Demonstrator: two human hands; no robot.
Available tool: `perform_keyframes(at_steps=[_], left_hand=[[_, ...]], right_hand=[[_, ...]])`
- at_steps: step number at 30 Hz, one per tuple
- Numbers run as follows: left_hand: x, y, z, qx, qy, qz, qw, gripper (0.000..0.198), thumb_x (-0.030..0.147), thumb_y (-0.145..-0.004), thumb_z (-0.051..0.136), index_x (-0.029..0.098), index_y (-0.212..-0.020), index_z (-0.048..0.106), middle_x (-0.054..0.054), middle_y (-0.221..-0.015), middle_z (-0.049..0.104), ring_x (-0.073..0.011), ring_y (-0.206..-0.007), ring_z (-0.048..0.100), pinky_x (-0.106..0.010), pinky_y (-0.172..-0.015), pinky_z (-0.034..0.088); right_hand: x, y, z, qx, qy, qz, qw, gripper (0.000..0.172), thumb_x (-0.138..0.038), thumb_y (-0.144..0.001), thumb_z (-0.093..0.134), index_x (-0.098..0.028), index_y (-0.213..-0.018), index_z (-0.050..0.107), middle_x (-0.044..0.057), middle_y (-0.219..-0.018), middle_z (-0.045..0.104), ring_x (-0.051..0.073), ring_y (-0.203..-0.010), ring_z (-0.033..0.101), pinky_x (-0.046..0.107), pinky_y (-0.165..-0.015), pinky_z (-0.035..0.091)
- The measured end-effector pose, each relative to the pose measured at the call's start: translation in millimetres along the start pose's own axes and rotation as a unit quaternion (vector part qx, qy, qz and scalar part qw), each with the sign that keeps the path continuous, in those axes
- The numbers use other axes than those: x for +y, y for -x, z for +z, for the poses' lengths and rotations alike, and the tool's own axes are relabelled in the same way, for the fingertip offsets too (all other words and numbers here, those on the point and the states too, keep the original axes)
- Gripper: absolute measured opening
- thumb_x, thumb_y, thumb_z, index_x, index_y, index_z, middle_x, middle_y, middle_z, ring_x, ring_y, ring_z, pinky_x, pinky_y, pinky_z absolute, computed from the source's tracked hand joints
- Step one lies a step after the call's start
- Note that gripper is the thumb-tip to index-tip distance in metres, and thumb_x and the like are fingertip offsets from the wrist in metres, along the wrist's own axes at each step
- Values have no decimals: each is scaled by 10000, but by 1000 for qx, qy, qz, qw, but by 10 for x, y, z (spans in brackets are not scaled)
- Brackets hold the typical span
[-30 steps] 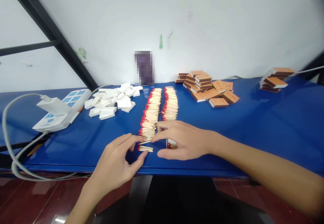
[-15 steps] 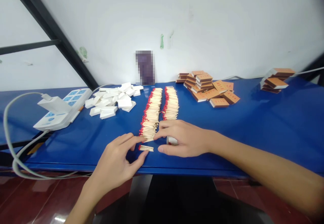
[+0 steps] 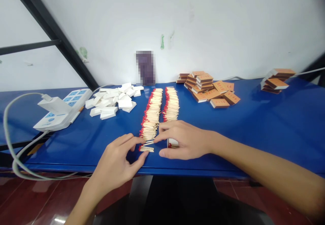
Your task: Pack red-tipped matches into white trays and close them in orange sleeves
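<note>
Two rows of red-tipped matches lie on the blue table, a longer left row [image 3: 153, 109] and a right row [image 3: 172, 104]. A small bunch of matches [image 3: 147, 148] lies at the near end of the left row. My left hand [image 3: 122, 157] has thumb and forefinger apart, their tips touching the matches on either side of this bunch. My right hand [image 3: 184, 139] reaches its forefinger to the ends of the nearest matches. Under its palm, between thumb and fingers, sits a white tray [image 3: 173, 141] with some matches inside, partly hidden.
White trays [image 3: 109, 98] are heaped at the left, beside a power strip [image 3: 63, 109] with a cable. Orange matchboxes [image 3: 209, 87] are piled right of centre, with another stack [image 3: 278, 80] farther right. A pixelated dark object [image 3: 146, 68] leans on the wall.
One or more matches at the row's near end have shifted towards the small bunch. My right hand has moved slightly, showing more of the tray's matches. My left hand is still.
</note>
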State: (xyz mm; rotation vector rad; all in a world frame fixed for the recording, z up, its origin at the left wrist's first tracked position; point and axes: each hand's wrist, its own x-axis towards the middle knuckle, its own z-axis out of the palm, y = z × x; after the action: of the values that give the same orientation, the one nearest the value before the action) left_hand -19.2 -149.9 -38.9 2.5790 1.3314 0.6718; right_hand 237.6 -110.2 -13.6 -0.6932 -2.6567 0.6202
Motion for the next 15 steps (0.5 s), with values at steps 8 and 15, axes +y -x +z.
perform_keyframes(at_steps=[8, 15], left_hand=[[3, -11, 14, 6, 2, -5, 1000, 178, 337, -938, 601, 203, -1037, 661, 5, -769, 549, -149, -706, 553, -282, -676, 430], [-1, -23, 17, 1, -3, -12, 1000, 188, 348, -936, 601, 211, -1052, 654, 10, -763, 537, -151, -709, 547, -287, -680, 425]], right_hand=[[2, 8, 10, -4, -1, -15, 1000, 386, -436, -953, 610, -138, -1174, 716, 37, -882, 579, 153, -733, 520, 287, -656, 356], [-14, 6, 14, -4, -13, -15, 1000, 392, -445, -955, 606, -125, -1151, 723, 29, -857, 555, 156, -741, 513, 292, -670, 359]])
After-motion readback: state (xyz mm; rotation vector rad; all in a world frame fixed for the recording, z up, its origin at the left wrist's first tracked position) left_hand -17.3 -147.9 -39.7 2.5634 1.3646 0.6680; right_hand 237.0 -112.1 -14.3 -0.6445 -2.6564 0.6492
